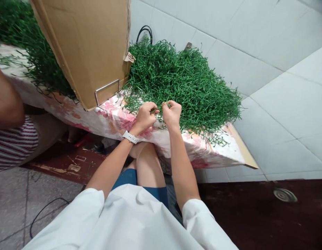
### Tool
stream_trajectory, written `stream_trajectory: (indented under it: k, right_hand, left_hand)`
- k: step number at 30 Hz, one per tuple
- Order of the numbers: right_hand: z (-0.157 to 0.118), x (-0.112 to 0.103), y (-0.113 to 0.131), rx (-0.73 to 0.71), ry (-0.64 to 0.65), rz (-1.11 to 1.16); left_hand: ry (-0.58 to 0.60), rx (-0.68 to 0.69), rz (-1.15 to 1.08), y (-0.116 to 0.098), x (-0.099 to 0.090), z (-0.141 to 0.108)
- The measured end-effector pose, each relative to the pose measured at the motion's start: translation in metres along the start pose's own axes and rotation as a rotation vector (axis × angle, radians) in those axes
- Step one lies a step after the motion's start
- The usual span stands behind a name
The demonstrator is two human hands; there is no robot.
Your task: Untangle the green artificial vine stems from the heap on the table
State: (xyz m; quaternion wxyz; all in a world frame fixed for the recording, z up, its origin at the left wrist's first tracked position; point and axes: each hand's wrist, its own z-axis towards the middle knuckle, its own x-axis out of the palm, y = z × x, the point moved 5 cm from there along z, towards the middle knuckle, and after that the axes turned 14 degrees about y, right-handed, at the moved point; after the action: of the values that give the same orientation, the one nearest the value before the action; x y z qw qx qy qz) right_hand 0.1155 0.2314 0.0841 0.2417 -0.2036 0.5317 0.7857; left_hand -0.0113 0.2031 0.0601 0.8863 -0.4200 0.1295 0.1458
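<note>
A large heap of thin, wiry green sprigs [181,80] lies on a table covered with a pink-and-white floral cloth [114,114]. At the heap's near edge my left hand [145,116], with a white watch band [130,137] on its wrist, is closed in a pinch on a thin green sprig. Close beside it, a small gap away, my right hand [171,114] is pinched too, with a bit of thin green stem at its fingertips. The fingers hide most of what they hold. Loose sprigs lie scattered around both hands.
A tall cardboard box [90,45] with a metal wire handle [107,91] stands left of the heap. Beyond it lie more green sprigs [43,66], near another person's arm [6,97]. White wall tiles [254,45] border the back and right. A black cable [43,210] crosses the floor.
</note>
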Motion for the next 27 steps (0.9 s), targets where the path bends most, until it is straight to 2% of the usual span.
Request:
stream_trajectory:
  k: [3, 7, 12, 15, 19, 22, 25, 27]
  right_hand:
    - [0.007, -0.007, -0.017, 0.036, 0.0, 0.046]
    - [0.012, -0.033, -0.041, 0.059, -0.07, 0.084]
    - [0.009, -0.049, -0.041, -0.05, -0.056, 0.238]
    - [0.004, -0.044, -0.034, -0.087, 0.058, 0.473]
    - [-0.009, -0.031, -0.026, -0.072, 0.195, 0.737]
    - [-0.018, -0.015, -0.018, -0.084, 0.307, 0.915]
    - [-0.019, -0.002, -0.015, -0.069, 0.268, 0.974]
    - [-0.015, 0.003, -0.016, -0.052, 0.219, 0.961]
  left_hand:
    - [0.036, 0.047, 0.08, -0.002, 0.003, -0.006]
    - [0.039, 0.08, 0.123, -0.003, 0.0, -0.022]
    - [-0.023, -0.059, -0.045, 0.0, -0.005, -0.02]
    - [-0.071, -0.157, -0.207, 0.0, -0.005, -0.011]
    - [-0.14, -0.19, -0.352, -0.003, -0.004, -0.002]
    - [-0.097, -0.192, -0.415, -0.005, 0.001, 0.004]
    - [-0.017, -0.211, -0.477, -0.003, 0.008, 0.007]
    - [-0.023, -0.247, -0.522, 0.0, 0.008, 0.006]
